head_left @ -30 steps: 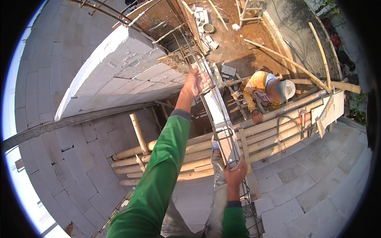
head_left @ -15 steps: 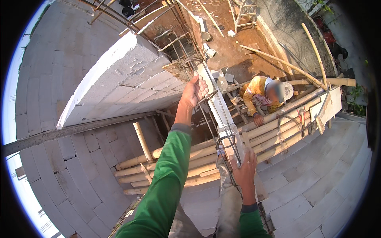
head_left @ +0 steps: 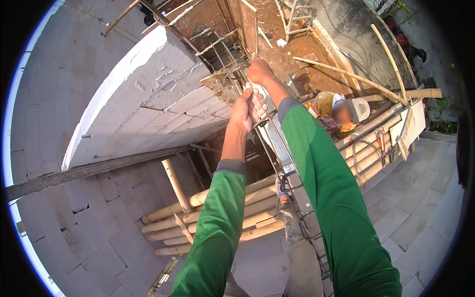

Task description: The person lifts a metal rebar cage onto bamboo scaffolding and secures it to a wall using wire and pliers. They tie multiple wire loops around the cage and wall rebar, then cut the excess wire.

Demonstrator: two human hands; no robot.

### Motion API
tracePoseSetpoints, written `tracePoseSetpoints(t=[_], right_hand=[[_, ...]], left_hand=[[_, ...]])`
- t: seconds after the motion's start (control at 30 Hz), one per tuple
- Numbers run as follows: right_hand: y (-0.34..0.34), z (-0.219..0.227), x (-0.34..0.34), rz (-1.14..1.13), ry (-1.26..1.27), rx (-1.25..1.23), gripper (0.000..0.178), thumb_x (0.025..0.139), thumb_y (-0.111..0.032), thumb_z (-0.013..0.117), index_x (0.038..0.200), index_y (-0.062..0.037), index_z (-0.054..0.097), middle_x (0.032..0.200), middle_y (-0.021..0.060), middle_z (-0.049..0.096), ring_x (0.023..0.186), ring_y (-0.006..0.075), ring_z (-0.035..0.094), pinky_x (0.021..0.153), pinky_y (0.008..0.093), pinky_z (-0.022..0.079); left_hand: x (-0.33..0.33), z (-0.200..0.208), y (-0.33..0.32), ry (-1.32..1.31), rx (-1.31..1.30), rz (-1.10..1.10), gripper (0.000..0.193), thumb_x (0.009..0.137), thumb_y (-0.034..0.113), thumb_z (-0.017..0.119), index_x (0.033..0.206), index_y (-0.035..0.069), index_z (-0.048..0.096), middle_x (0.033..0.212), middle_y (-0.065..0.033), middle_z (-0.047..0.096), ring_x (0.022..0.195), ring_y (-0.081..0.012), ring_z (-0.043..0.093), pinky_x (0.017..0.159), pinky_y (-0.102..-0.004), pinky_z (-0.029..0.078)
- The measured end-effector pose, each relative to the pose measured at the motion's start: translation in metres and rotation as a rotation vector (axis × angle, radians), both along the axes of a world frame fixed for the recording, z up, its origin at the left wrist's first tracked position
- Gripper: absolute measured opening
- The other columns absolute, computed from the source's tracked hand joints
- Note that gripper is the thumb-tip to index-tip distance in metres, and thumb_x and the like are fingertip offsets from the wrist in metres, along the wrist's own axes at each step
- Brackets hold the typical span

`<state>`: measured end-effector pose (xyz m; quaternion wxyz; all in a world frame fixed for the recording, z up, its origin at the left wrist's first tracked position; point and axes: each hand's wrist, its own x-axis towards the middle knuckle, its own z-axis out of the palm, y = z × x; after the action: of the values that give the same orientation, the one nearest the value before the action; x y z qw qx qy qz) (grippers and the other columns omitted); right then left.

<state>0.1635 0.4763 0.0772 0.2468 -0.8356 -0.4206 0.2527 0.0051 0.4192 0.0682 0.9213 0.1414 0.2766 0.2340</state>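
A long, narrow cage of steel rebar point(head_left: 271, 141) with square stirrups runs from the column bars down between my legs. My left hand point(head_left: 246, 110) is closed around the upper part of this cage. Just above it and slightly to the right, my right hand point(head_left: 260, 72) is closed beside the upright column rebar point(head_left: 228, 49); what its fingers grip is hidden. Both arms, in green sleeves, reach forward. Under the cage lies the pale top of a block wall point(head_left: 303, 195), partly covered by my right arm.
Bamboo poles point(head_left: 213, 210) form a scaffold across the middle, with red-handled pliers point(head_left: 381, 141) at its right. A co-worker in yellow with a pale hat point(head_left: 360, 109) is below right. A white block wall point(head_left: 143, 94) rises at left. A wooden ladder point(head_left: 299, 20) stands behind.
My right hand has left the lower part of the cage and reached far forward, past my left hand. The left hand stays on the cage. The co-worker's arm is now hidden.
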Motion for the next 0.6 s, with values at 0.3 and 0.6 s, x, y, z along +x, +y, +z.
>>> tracePoseSetpoints(t=[0.3, 0.6], right_hand=[[0.048, -0.070, 0.063, -0.073, 0.056, 0.065, 0.044, 0.094, -0.029, 0.065, 0.116, 0.0077, 0.074, 0.124, 0.0323, 0.070, 0.115, 0.0465, 0.070, 0.097, 0.0492, 0.057], [0.034, -0.052, 0.021, -0.437, 0.577, 0.098, 0.026, 0.096, -0.025, 0.072, 0.104, -0.0006, 0.073, 0.101, 0.0163, 0.076, 0.075, 0.0272, 0.073, 0.059, 0.0402, 0.061]], left_hand=[[0.019, 0.019, -0.013, 0.087, -0.068, 0.039, 0.028, 0.113, 0.036, 0.054, 0.098, 0.012, 0.056, 0.078, 0.0011, 0.058, 0.067, -0.0129, 0.056, 0.069, -0.0325, 0.059], [0.006, 0.025, -0.016, 0.126, -0.069, 0.053, 0.025, 0.113, 0.033, 0.050, 0.100, 0.013, 0.056, 0.079, 0.0013, 0.060, 0.066, -0.0127, 0.060, 0.069, -0.0335, 0.060]])
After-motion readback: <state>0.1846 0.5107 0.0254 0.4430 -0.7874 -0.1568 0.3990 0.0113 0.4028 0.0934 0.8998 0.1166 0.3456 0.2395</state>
